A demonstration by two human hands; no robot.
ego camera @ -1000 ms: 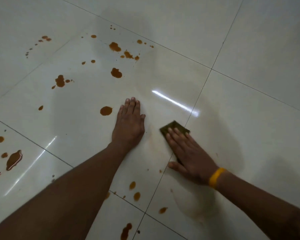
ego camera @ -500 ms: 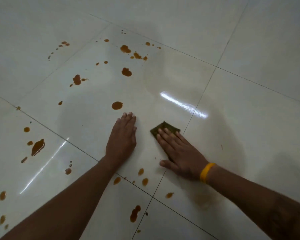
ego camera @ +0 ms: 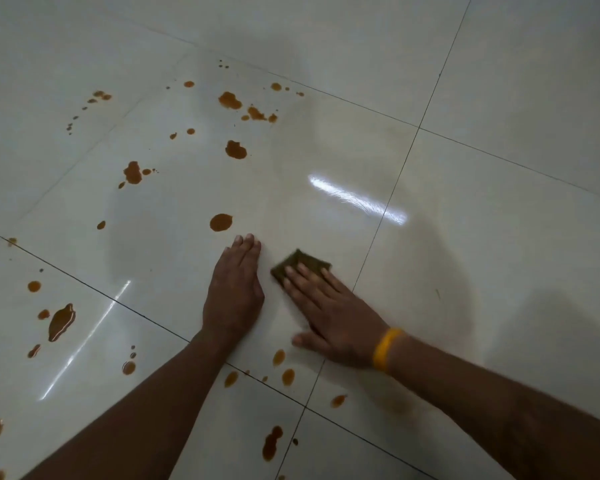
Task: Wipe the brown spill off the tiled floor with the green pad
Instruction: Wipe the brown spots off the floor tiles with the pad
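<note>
My right hand [ego camera: 333,313] lies flat on the green pad [ego camera: 300,260] and presses it to the glossy white tiled floor [ego camera: 465,237]; only the pad's far end shows past my fingers. My left hand [ego camera: 234,289] rests palm down on the floor just left of the pad, holding nothing. Brown spill drops are scattered to the left and near side: a round one [ego camera: 220,222] just beyond my left fingertips, a long puddle [ego camera: 61,322] at the left, several small drops [ego camera: 279,356] below my right hand. A yellow band [ego camera: 385,348] circles my right wrist.
More brown splashes lie farther off [ego camera: 230,100] and at the bottom [ego camera: 272,443]. Dark grout lines [ego camera: 388,209] cross the floor. A bright light reflection [ego camera: 357,199] sits beyond the pad. The tiles to the right look faintly smeared.
My right hand with the pad has slid left, toward my left hand. The left hand stays planted on the floor. The camera view has shifted, so the stains sit differently in frame.
</note>
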